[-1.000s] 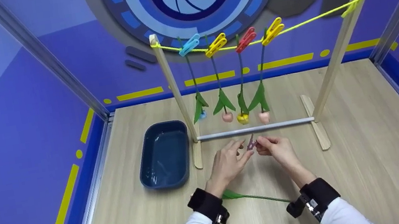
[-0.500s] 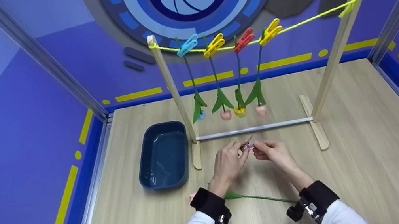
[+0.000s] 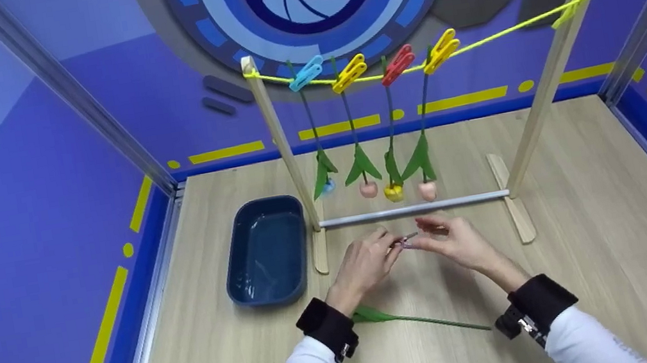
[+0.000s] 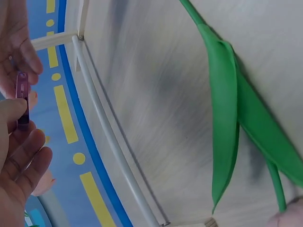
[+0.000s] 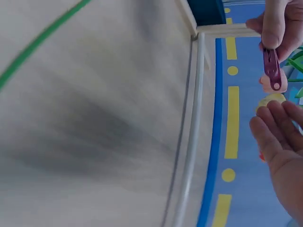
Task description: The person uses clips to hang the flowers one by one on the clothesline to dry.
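A purple clothespin (image 5: pixel 272 71) is pinched between the thumb and fingers of my left hand (image 3: pixel 365 259), just in front of the rack. My right hand (image 3: pixel 462 244) is beside it, fingers extended; in the right wrist view a gap separates them from the clothespin. On the table below my hands lies an artificial tulip (image 3: pixel 423 320) with green leaves (image 4: pixel 225 109); its pink bloom (image 4: pixel 289 216) shows at a corner of the left wrist view, while my left wrist hides it in the head view.
Behind my hands stands a wooden rack (image 3: pixel 535 102) with a yellow cord (image 3: pixel 507 31). Several tulips hang upside down from it, held by a blue clothespin (image 3: pixel 306 73), a red clothespin (image 3: pixel 398 64) and yellow ones. A dark blue basin (image 3: pixel 266 252) stands left of the rack.
The purple clothespin has turned and passed from my right hand's fingers into my left hand's pinch. My right hand has spread its fingers, and its wrist has shifted right, off the tulip's stem end.
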`<state>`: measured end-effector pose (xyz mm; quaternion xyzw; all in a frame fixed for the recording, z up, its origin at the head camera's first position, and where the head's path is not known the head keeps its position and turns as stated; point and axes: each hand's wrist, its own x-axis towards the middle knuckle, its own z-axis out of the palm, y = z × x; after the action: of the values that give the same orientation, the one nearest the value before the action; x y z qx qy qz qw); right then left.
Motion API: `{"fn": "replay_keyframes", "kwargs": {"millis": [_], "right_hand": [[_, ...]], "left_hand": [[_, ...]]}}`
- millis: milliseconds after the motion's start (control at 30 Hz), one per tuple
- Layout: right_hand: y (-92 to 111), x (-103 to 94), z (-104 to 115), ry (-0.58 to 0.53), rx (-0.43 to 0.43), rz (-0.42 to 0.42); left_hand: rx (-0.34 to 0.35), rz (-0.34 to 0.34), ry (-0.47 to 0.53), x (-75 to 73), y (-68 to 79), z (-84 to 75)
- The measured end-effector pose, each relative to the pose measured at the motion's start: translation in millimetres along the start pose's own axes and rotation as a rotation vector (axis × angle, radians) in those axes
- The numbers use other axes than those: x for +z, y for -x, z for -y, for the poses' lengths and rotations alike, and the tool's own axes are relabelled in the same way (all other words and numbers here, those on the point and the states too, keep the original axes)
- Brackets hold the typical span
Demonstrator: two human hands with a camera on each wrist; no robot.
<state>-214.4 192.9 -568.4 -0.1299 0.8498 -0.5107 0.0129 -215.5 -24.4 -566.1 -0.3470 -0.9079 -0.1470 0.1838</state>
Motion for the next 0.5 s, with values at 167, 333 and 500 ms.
{"fn": "replay_keyframes", "kwargs": {"millis": [167,333,500], "right_hand": [[1.2,-6.4,0.9,0.314,-0.219,0.048],[3.2,-2.6,-2.9,0.499,-0.336,0.074],[5.6,1.4,-8.6,0.561,-0.410,0.062]], "left_hand": [[0.058,0.038,-0.033,-3.9,-1.2,-2.4],[0.090,0.038,-0.058,-5.1,-2.8,-4.6],[0.114,0.064,-0.086,-6.4,-3.5,-6.4]]}}
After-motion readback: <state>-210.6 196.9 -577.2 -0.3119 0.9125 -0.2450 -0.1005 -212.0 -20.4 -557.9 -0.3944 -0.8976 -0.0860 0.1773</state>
